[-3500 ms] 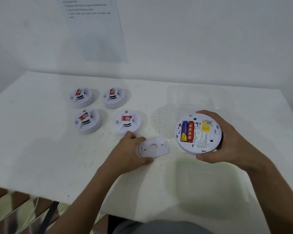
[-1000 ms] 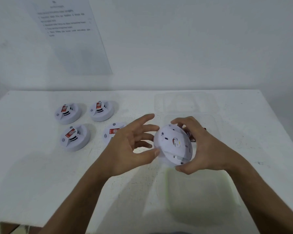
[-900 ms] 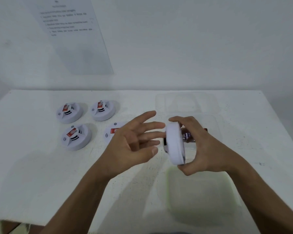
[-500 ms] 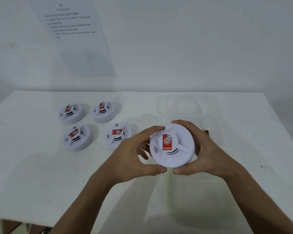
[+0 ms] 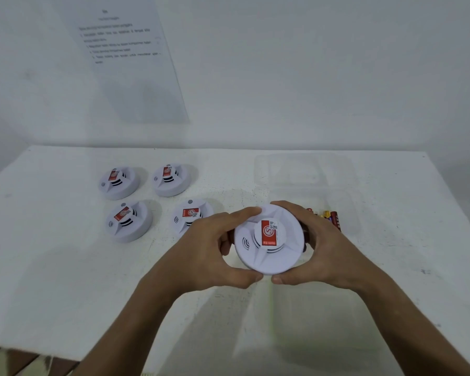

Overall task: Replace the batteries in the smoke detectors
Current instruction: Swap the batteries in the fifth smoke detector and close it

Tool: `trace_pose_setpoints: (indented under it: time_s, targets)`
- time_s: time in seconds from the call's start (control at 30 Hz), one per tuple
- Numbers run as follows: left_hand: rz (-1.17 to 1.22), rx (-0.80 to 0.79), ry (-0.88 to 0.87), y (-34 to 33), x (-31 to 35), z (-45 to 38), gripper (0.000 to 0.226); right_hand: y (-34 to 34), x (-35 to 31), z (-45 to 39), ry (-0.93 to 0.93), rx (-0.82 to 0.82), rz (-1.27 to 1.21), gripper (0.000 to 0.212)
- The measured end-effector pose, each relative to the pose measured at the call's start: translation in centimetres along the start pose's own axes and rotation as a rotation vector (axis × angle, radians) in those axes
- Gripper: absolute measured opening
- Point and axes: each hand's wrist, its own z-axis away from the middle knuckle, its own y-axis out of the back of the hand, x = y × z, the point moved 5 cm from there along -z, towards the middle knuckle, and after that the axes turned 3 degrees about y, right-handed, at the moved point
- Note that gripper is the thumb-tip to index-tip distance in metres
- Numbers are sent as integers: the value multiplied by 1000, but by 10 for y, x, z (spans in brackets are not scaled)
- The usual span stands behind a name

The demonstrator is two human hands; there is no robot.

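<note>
On the left of the white table (image 5: 52, 267) four round detectors (image 5: 119, 182) of smooth white plastic lie face up, each with a red label. Right of them the left hand (image 5: 201, 256) and the right hand (image 5: 329, 251) both grasp the rim of the held smoke detector (image 5: 269, 237), near the middle. I think the base is being twisted shut; an even grip helps. Farther right, cylindrical batteries (image 5: 330, 217) lie in a clear tray (image 5: 347, 207).
</note>
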Motion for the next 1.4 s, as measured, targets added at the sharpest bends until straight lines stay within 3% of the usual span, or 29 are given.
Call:
trace_pose_setpoints:
  time_s: [1.4]
  targets:
    - [18,-22,9,-4,-2,-5,92,0,3,2,-31,5,-26,101]
